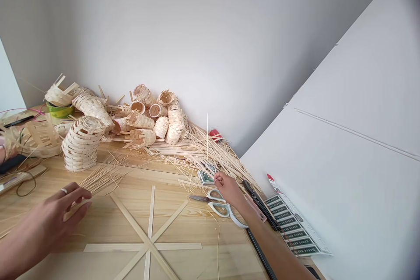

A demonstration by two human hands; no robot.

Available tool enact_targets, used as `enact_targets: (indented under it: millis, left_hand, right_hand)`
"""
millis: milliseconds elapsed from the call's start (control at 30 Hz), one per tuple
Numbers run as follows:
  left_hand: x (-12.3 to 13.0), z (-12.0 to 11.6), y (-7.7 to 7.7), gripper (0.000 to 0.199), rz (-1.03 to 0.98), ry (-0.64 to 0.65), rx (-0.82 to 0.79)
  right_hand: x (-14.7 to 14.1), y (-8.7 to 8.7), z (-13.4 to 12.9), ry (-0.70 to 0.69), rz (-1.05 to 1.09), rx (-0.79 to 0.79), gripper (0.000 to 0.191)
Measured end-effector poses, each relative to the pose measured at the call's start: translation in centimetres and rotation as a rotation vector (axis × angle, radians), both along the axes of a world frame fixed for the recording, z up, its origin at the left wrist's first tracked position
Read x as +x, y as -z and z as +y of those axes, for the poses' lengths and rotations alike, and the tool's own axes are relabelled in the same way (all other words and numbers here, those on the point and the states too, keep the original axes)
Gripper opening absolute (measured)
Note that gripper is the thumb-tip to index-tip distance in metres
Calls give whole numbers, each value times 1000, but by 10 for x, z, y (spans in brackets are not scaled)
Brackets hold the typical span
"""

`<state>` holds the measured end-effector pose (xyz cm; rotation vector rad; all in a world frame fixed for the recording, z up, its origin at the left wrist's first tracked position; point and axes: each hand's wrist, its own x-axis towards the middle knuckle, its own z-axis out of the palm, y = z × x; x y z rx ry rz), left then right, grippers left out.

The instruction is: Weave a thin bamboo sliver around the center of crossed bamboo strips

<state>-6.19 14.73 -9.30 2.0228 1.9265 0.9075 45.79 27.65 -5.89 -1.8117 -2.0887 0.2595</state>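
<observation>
Now, left hand (pixel 49 223): curled, a pale strip (pixel 76 210) apparently gripped under the fingers; placed at 9 o'clock from the star.
Right hand (pixel 229 190): half closed, fingertips drawn together; whether anything is pinched cannot be told. It is placed at 2 o'clock, just above the scissors (pixel 218 203).
Star (pixel 146 241): long strips are crossed at one centre and laid flat on the desk (pixel 183 227); no weaving is seen on them.
Done: woven baskets (pixel 140 120) are heaped at 12 o'clock, and a tall one (pixel 83 144) is stood apart at 11 o'clock.
Unworked: loose thin strips (pixel 98 179) are fanned at 10 o'clock, and more are piled at 1 o'clock (pixel 216 157).
Room: both hands are kept within reach of the star, and scattered slivers are left between them. The desk's right edge is run past at 3 o'clock, beside a card pack (pixel 205 178).
</observation>
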Motion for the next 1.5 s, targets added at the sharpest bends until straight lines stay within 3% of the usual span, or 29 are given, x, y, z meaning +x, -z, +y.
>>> enact_targets:
  millis: [100, 233, 333, 733, 1067, 1300, 1500]
  left_hand:
    - [-3, -1, -4, 36, 174, -33, -160]
    - [4, -3, -22, 35, 258, -63, -310]
    - [6, -3, -28, 34, 273, -78, -332]
    - [0, 0, -26, 34, 240, -123, -293]
    - [-2, 0, -26, 31, 243, -171, -160]
    - [-4, 0, -30, 32, 201, -165, -117]
    - [-6, 0, -30, 38, 123, -191, -76]
  right_hand:
    - [-2, -2, -2, -8, 40, 3, 20]
    - [-10, -4, -9, -26, 110, 1, 19]
    - [-19, -7, -18, -44, 153, -15, 24]
    - [-64, -33, -73, -136, 245, -95, 28]
    - [-70, 10, -89, -55, 571, -178, 40]
    - [-61, 15, -91, -14, 719, -156, 43]
    - [-21, 13, -78, 131, 683, -42, 52]
